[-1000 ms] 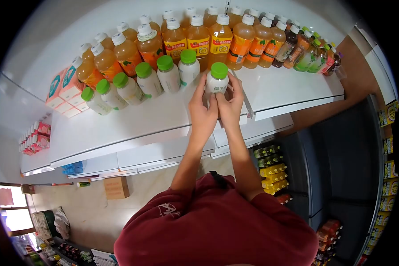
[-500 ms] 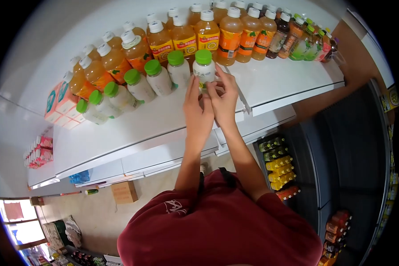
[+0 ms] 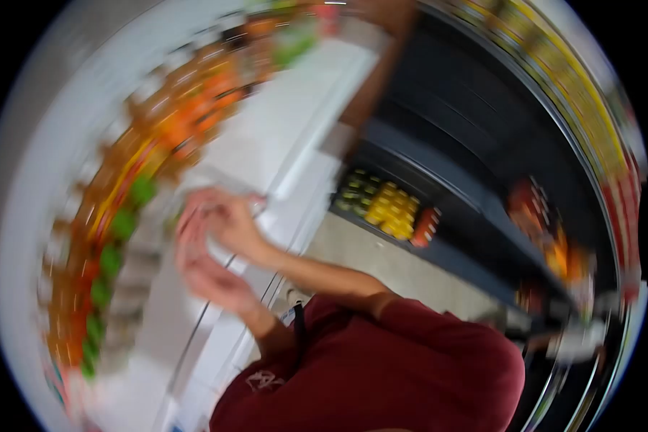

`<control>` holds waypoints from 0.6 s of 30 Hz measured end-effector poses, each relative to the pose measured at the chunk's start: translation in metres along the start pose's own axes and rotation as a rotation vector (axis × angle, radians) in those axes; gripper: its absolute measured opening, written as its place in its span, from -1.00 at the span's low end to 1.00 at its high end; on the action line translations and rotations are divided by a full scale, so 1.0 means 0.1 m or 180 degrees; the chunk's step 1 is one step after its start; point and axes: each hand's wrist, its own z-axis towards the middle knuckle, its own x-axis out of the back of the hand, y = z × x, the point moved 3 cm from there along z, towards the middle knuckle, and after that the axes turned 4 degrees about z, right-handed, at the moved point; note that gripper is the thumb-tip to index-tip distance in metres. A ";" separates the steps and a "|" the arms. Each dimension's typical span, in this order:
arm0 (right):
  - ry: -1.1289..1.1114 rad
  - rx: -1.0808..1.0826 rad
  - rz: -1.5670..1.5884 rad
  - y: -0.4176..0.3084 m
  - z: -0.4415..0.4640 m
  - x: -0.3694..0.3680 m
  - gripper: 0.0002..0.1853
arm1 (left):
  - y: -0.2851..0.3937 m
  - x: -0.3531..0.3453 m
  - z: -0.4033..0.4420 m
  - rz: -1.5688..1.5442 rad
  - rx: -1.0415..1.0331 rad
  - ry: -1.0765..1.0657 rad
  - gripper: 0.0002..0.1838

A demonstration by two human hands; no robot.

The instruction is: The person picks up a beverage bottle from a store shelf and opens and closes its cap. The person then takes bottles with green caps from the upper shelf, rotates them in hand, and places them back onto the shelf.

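Because blur smears the fingers (image 3: pixel 191 234), whether they grip anything cannot be told; the left hand (image 3: pixel 209 270) and right hand (image 3: pixel 232 222) lie close together, left of the frame's centre. Just beyond them, green-capped bottles (image 3: pixel 111 261) line the left of the frame, before orange-labelled bottles (image 3: pixel 176 131) on a white shelf (image 3: pixel 273 126). Yellow bottles (image 3: pixel 394 210) sit right of centre.

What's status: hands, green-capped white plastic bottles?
Left hand, right hand: close together, grip unclear from blur. Green-capped bottles: in one row. Nothing clearly blocking.
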 end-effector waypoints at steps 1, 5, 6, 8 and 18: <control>0.0198 0.0203 0.0067 -0.27 -0.09 0.06 -0.65 | 0.02 -0.10 -0.09 -0.0772 0.0151 -0.0142 -0.32; 0.0868 0.0650 -0.0017 -0.85 -0.43 0.81 -0.78 | -0.21 -0.44 -0.37 -0.2850 0.0972 -0.1798 -0.31; 0.1136 0.0636 -0.0243 -0.91 -0.54 1.07 -0.79 | -0.28 -0.63 -0.46 -0.2849 0.0924 -0.2547 -0.30; 0.1598 0.0531 -0.0601 -1.00 -0.84 1.65 -0.79 | -0.16 -1.11 -0.61 -0.2754 0.0573 -0.3897 -0.30; 0.3681 -0.1274 -0.2561 -0.62 -4.34 3.21 -0.68 | -0.34 -1.39 -2.80 0.0308 -0.0138 -0.7198 -0.44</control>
